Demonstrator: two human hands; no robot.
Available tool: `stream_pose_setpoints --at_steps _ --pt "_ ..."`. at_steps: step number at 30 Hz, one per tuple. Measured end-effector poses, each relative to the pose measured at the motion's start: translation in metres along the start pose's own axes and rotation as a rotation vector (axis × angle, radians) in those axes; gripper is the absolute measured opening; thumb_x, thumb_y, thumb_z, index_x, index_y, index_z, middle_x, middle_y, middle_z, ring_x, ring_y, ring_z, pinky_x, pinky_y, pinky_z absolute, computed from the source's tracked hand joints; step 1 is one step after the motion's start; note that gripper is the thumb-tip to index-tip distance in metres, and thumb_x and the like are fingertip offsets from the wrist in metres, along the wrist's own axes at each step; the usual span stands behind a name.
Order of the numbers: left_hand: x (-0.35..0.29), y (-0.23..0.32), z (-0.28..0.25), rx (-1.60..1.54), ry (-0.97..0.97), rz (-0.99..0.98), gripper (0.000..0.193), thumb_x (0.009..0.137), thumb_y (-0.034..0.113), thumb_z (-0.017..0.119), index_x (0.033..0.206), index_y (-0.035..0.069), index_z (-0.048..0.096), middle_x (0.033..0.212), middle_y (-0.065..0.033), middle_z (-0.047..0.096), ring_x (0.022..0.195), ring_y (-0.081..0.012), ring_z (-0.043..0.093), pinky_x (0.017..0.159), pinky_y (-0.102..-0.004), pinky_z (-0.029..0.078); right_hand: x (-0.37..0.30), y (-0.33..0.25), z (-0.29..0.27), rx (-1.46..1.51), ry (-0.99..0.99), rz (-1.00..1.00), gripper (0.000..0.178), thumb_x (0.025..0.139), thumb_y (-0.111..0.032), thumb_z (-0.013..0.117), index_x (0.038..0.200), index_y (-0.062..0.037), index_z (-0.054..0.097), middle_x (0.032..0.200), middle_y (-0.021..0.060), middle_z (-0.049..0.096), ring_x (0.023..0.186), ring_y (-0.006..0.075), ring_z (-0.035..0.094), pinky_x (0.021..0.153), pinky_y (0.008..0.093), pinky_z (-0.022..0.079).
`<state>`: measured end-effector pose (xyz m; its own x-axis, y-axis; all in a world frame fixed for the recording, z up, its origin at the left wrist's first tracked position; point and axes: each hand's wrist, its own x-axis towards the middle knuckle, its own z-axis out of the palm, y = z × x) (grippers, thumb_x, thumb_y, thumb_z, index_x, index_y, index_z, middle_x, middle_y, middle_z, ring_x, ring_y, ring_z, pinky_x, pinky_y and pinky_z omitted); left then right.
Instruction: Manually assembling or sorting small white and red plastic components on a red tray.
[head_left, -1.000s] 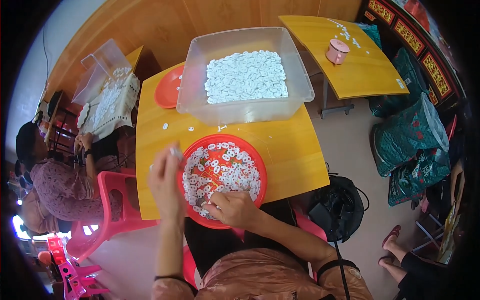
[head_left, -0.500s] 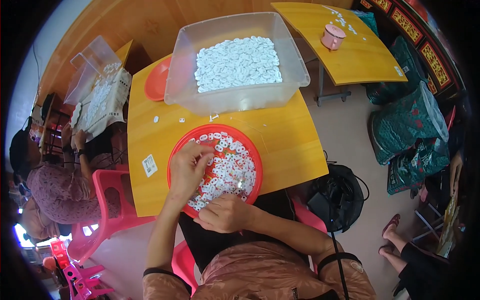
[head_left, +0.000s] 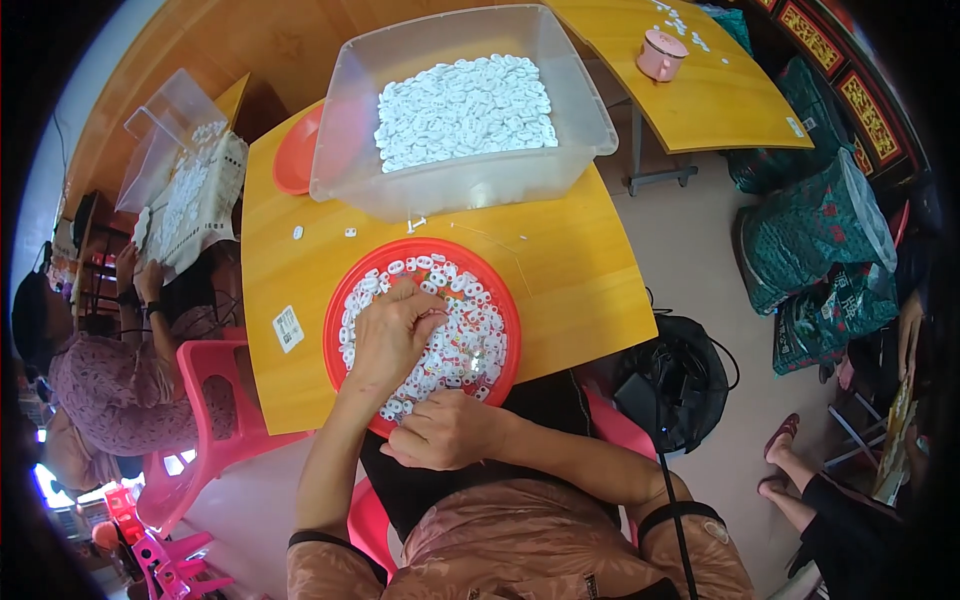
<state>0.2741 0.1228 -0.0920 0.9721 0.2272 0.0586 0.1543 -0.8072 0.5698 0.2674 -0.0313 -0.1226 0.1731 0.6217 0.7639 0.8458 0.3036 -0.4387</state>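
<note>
A round red tray (head_left: pixel 513 345) at the near edge of the table holds many small white plastic pieces (head_left: pixel 462 335), oval or double-lobed with dark spots. Above its middle, my left hand (head_left: pixel 392 335) pinches with thumb and forefinger; anything between the fingertips is too small to make out. At the tray's near rim, my right hand (head_left: pixel 442 430) is curled closed, and what it may hold is hidden. Beyond the tray stands a large translucent plastic bin (head_left: pixel 460 190) with a thick layer of similar white pieces (head_left: pixel 465 110).
A red plate (head_left: pixel 292 165) sits partly behind the bin on the yellow table (head_left: pixel 575 290), with a few loose pieces and a white label (head_left: pixel 288 329). A black bag (head_left: pixel 680 385) is at right. Another person (head_left: pixel 130 390) works at left; a pink mug (head_left: pixel 661 55) stands on another table.
My left hand has shifted right over the pieces, its thumb and forefinger now pressed together. My right hand stays curled at the near rim. The whole view has shifted slightly.
</note>
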Motion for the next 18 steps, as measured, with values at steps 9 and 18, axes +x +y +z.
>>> stream_pose_setpoints --at_steps 9,18 --pt "-0.0007 -0.0046 -0.0044 0.044 -0.031 0.026 0.012 0.087 0.013 0.078 0.095 0.005 0.074 0.095 -0.0117 0.068 0.085 -0.0351 0.07 0.072 -0.0465 0.055 0.0014 0.0028 -0.0018 -0.019 -0.031 0.017 0.034 0.086 -0.025 0.082 0.071 -0.0138 0.053 0.06 -0.0014 0.044 0.051 0.0158 0.05 0.049 0.0317 0.038" --pt "0.0002 -0.0057 -0.006 0.055 -0.091 -0.002 0.014 0.085 0.008 0.079 0.094 0.004 0.068 0.094 -0.0119 0.068 0.085 -0.0344 0.07 0.072 -0.0447 0.055 -0.0023 0.0006 0.0021 -0.01 -0.016 -0.008 0.034 0.085 -0.026 0.082 0.072 -0.0135 0.054 0.059 -0.0016 0.045 0.051 0.0156 0.051 0.048 0.0307 0.039"
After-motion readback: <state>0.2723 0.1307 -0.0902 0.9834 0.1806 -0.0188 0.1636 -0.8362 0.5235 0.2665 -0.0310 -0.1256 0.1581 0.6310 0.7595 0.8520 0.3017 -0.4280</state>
